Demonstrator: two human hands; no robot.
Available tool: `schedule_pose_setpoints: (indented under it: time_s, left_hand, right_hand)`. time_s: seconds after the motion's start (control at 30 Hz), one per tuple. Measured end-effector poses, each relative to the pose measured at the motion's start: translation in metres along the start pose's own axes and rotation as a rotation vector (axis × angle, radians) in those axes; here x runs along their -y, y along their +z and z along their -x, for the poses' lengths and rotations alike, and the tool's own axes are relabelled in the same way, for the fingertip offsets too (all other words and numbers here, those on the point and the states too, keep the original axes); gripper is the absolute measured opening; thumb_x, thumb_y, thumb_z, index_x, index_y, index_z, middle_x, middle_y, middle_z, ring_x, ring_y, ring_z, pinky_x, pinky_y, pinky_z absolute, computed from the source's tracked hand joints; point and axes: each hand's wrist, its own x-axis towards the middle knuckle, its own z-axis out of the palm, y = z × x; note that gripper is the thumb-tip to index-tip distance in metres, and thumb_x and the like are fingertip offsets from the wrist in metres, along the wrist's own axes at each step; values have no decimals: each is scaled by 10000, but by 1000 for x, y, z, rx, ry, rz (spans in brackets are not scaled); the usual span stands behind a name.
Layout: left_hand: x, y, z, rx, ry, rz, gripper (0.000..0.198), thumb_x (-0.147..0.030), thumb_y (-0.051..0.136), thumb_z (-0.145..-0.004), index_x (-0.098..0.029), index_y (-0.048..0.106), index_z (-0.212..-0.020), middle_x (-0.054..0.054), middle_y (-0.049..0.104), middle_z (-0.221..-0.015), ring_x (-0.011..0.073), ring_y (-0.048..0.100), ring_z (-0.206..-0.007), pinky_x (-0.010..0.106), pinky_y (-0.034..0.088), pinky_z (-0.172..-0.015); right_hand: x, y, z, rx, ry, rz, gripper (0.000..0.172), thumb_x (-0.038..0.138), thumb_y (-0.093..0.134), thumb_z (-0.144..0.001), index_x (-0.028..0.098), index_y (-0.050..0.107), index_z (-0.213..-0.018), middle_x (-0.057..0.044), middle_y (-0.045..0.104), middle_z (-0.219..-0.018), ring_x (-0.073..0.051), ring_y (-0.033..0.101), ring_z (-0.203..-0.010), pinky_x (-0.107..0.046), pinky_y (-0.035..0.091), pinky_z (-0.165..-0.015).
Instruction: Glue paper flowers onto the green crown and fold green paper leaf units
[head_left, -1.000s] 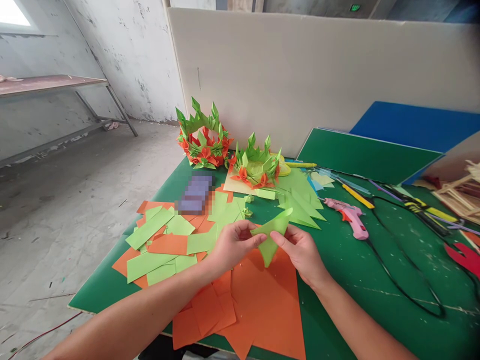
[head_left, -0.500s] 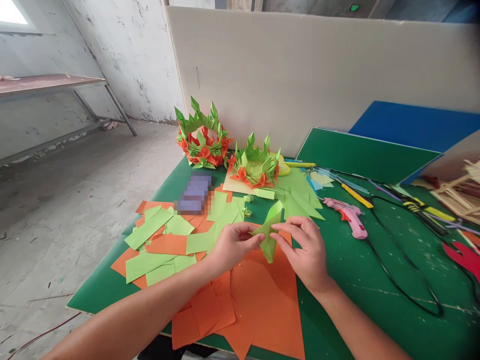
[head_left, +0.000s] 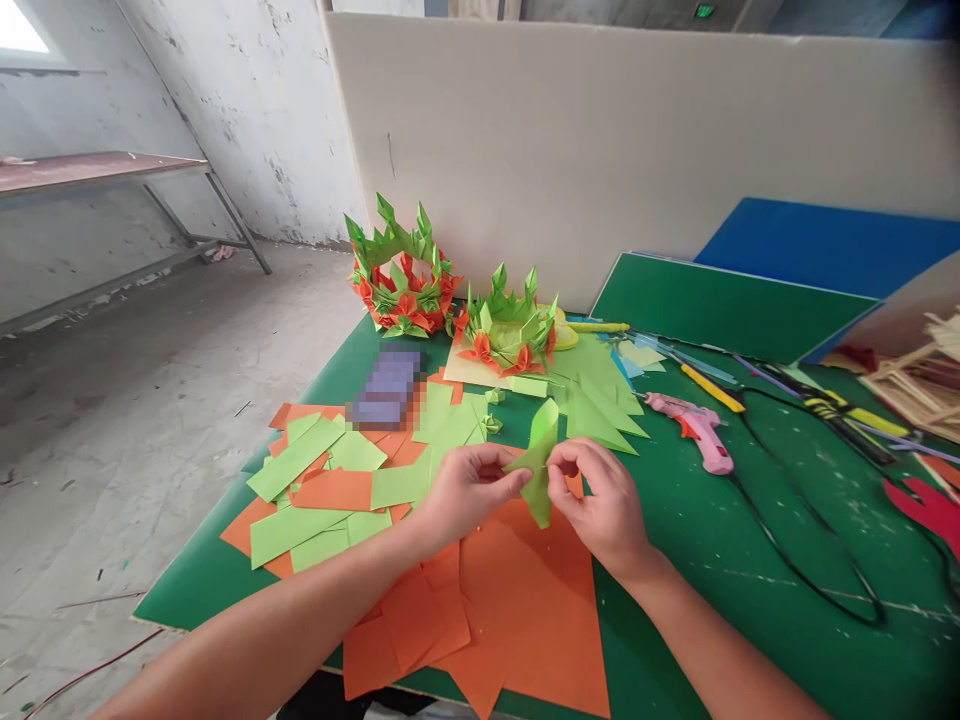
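Observation:
A folded light green paper piece [head_left: 541,450] is held upright above a large orange sheet [head_left: 532,600]. My left hand [head_left: 469,490] pinches its left side between thumb and fingers. At the right edge of the same piece, my right hand [head_left: 600,500] has thumb and index finger pressed together. Two small green folded paper pieces [head_left: 492,424] lie just behind. Loose green strips [head_left: 296,458] and orange paper spread left of my hands.
Two green and orange paper crowns [head_left: 405,290] [head_left: 510,335] stand at the back. A pink glue gun [head_left: 701,435] with a black cable, a yellow cutter [head_left: 712,388] and pliers [head_left: 847,425] lie right. A blurred purple object [head_left: 390,385] lies left.
My right thumb and index finger have closed together at the green paper's right edge, and the other right fingers have curled in. The view has shifted slightly.

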Motion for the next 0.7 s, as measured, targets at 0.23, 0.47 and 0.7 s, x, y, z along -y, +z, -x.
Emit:
schedule_pose_setpoints:
  time_s: [0.23, 0.47, 0.7]
  left_hand:
    - [-7, -15, -6, -150, -65, 217, 327, -424, 774, -689, -161, 580, -681, -40, 578, -632, 102, 618, -631, 245, 480, -715]
    - [-7, -16, -5, -141, -42, 155, 300, -440, 754, -712, -158, 653, -745, -11, 615, -679, 129, 609, -690, 268, 463, -720]
    - [-6, -10, -2, -76, 89, 15, 258, -416, 730, -741, -169, 669, -697, -10, 571, -649, 109, 521, -639, 241, 424, -612]
  right_hand:
    - [-18, -12, -1, -201, 317, -279, 132, 210, 467, -905, 217, 496, -776, 10, 470, -703, -146, 455, -642, -281, 381, -597]
    - [-6, -20, 2, 223, 141, -645, 352, 286, 559, -908, 214, 425, -591, 31, 406, -571, -130, 411, -554, -278, 361, -543]
    - [-10, -6, 0, 98, 344, -630, 435, 490, 672, -811, 254, 578, -1164, -68, 612, -998, -197, 596, -872, -341, 534, -796]
